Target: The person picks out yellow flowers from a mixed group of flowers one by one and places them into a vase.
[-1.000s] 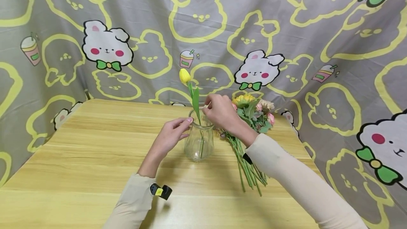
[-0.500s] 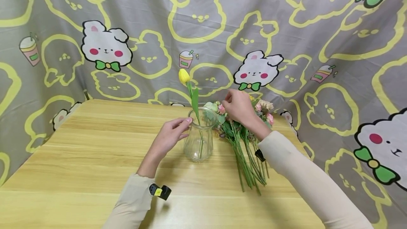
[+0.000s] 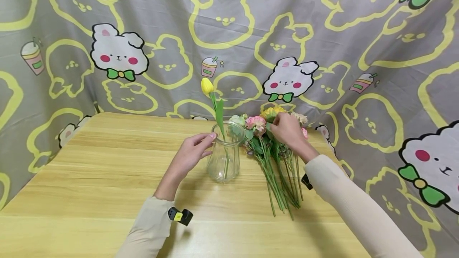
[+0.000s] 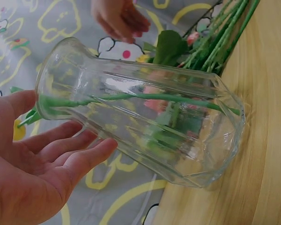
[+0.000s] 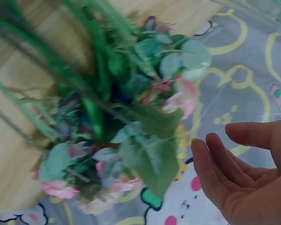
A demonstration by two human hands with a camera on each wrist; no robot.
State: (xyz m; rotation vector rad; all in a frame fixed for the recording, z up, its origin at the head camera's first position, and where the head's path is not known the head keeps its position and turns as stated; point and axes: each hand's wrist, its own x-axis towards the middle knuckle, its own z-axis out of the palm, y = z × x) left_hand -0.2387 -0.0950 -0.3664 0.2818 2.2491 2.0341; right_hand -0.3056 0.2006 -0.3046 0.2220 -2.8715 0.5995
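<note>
"Fingers of the left hand (image 3: 190, 152)?"
"Loosely spread, thumb touching the top of the upright glass vase (image 3: 224, 164) (a yellow tulip (image 3: 219, 114) leans in it)."
"And the right hand (image 3: 288, 131)?"
"Thumb and fingertips parted, just beside the flower bunch (image 3: 266, 154) lying right of the vase; sleeved forearm (image 3: 353, 206) stretched forward."

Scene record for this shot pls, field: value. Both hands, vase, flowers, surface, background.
left hand: thumb at the vase rim, fingers beside the neck
right hand: above the loose flowers, thumb and fingertips apart, nothing visibly held
vase: clear glass, upright
in vase: one yellow tulip, bloom above the rim
loose flowers: lying right of the vase, pink, yellow and cream blooms, stems toward the person; count unclear, they overlap
surface: wood-grain table
background: grey cloth with cartoon print
</note>
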